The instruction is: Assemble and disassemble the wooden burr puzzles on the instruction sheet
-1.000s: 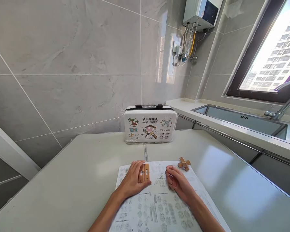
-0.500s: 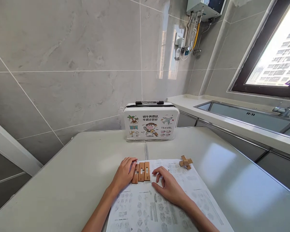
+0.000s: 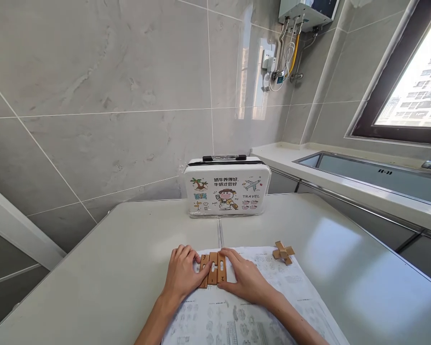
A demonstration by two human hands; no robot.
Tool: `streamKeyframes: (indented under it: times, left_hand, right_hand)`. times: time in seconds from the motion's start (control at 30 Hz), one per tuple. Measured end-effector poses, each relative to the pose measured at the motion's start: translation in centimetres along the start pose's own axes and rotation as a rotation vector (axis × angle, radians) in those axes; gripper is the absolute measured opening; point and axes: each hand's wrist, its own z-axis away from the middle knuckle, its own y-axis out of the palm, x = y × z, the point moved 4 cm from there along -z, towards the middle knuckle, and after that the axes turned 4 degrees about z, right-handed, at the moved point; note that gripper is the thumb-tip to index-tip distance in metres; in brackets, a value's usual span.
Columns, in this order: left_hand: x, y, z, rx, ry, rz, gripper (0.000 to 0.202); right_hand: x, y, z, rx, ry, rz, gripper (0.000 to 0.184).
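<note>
Three notched wooden bars (image 3: 212, 269) lie side by side on a printed instruction sheet (image 3: 269, 306) on the white table. My left hand (image 3: 181, 275) presses against their left side with fingers curled over the outer bar. From the right, my right hand (image 3: 244, 279) meets the bars with its fingers against the outer one. The bars are squeezed between both hands. An assembled wooden cross puzzle (image 3: 283, 252) rests on the sheet's upper right corner, apart from my hands.
A small white suitcase-shaped box (image 3: 227, 187) with cartoon prints stands at the table's (image 3: 122, 258) far edge against the tiled wall. A steel sink (image 3: 373, 175) is set in the counter on the right, under a window. A water heater hangs high on the wall.
A second ago the left hand lay over two visible bars with the right hand apart; three bars then lay flat in a row. Now both hands close in on them from either side.
</note>
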Motion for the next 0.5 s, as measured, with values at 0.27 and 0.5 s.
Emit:
streamKeyframes:
  times: [0.27, 0.5]
  left_hand:
    - [-0.4, 0.0, -0.1, 0.028, -0.067, 0.051, 0.037]
    - [-0.4, 0.5, 0.1, 0.084, -0.191, 0.157, 0.036]
  right_hand:
    - [-1.1, 1.0, 0.5, -0.089, 0.059, -0.126, 0.071]
    - [-1.7, 1.1, 0.5, -0.182, 0.073, -0.351, 0.060]
